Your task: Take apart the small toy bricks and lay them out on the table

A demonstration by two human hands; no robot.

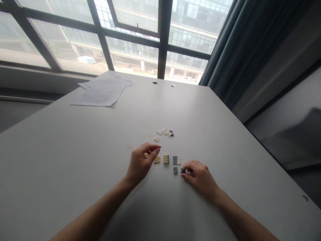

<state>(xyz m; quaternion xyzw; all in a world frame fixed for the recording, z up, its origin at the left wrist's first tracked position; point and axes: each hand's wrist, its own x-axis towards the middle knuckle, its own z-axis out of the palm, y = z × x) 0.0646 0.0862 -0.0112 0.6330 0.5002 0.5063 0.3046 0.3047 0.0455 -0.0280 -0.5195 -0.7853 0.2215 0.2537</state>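
Observation:
My right hand [200, 175] pinches a small dark toy brick [183, 170] between thumb and fingers, low over the white table. Just left of it lies a grey studded brick [175, 170]. Behind that sits a grey and white brick piece [176, 160], and beside it a tan and grey one [166, 159]. My left hand [142, 160] is closed, thumb and fingertips together; whether anything is between them is too small to make out. Under its fingers lies a tan brick [157, 160], and another tan piece [146, 155] is partly hidden by the hand.
Farther back on the table [100, 140] lie several loose white pieces [159, 132], a small white brick [156, 139] and tiny dark parts [171, 134]. Sheets of paper [100, 92] rest at the far left. Windows [135, 55] and a dark curtain [233, 47] stand behind.

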